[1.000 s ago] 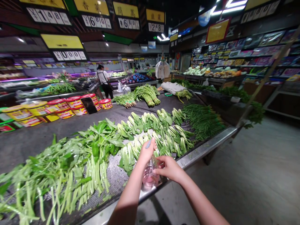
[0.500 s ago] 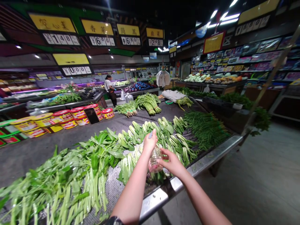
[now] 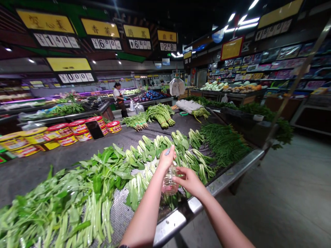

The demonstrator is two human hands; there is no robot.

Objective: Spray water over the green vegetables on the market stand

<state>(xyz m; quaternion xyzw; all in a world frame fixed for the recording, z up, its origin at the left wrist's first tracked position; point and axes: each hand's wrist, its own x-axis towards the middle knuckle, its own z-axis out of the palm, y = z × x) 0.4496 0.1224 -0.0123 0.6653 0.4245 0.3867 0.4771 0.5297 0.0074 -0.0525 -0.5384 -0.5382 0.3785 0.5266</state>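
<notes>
My left hand [image 3: 166,159] is closed round the top of a clear plastic spray bottle [image 3: 169,181], with a grey nozzle tip showing above the fingers. My right hand [image 3: 188,181] grips the bottle's body from the right side. The bottle hangs upright over bunches of bok choy [image 3: 181,151] lying on the perforated metal display table [image 3: 232,172], close to its front rim.
Long-stemmed leafy greens [image 3: 77,193] fill the table's left, green chives [image 3: 224,141] its right, more bundles [image 3: 160,115] further back. Red and yellow tins [image 3: 64,131] stand at the left. A person [image 3: 119,98] works at a far counter. Open floor [image 3: 289,193] lies to the right.
Both hands lifted the bottle from near the table's rim up and forward over the bok choy. The view rose and shifted slightly.
</notes>
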